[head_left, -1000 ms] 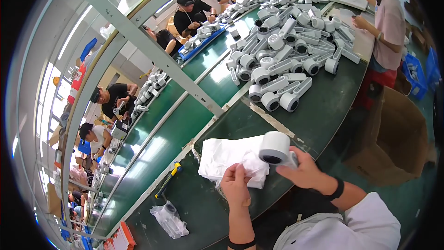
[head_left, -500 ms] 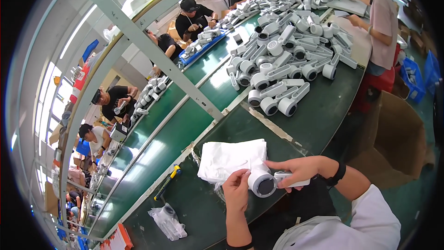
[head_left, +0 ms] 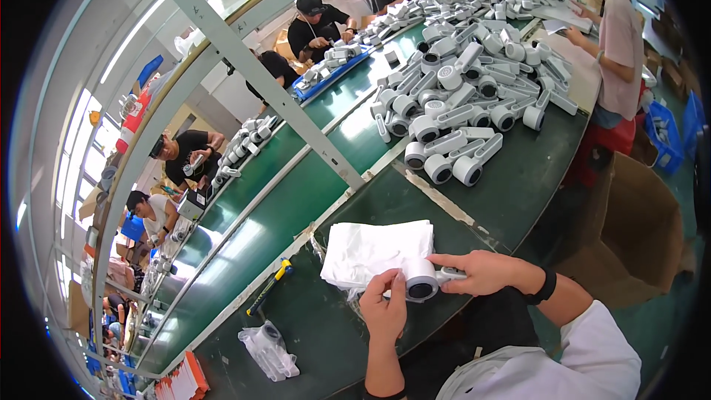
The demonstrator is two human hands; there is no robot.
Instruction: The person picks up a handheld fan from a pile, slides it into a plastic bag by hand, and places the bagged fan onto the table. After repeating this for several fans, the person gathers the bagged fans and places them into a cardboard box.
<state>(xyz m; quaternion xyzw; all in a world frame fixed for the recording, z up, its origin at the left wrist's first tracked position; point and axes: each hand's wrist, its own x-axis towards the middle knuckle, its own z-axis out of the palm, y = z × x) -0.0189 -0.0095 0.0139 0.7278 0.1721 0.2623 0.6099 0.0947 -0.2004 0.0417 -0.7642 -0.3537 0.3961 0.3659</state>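
My right hand (head_left: 475, 272) is closed round the handle of a white handheld device (head_left: 420, 272), its index finger stretched along toward the head. The device has a thick cylindrical head with a dark round end face turned toward me. My left hand (head_left: 385, 307) is bent in a pinch at the left side of that head; what sits between its thumb and fingers is too small to make out. Just beyond the device, partly covered by it, lies a stack of thin white bags (head_left: 363, 252) on the dark green table (head_left: 333, 348).
A large heap of similar white devices (head_left: 459, 96) covers the far table. Nearer left lie a yellow-and-black cutter (head_left: 270, 287) and a device in a clear bag (head_left: 268, 352). Orange-edged papers (head_left: 185, 381) sit at lower left. A cardboard box (head_left: 629, 230) stands right. Co-workers sit along the green conveyor (head_left: 274, 200).
Both hands and the device have shifted slightly away from me, so the head now overlaps the near right corner of the bag stack. The device's face has tilted a little.
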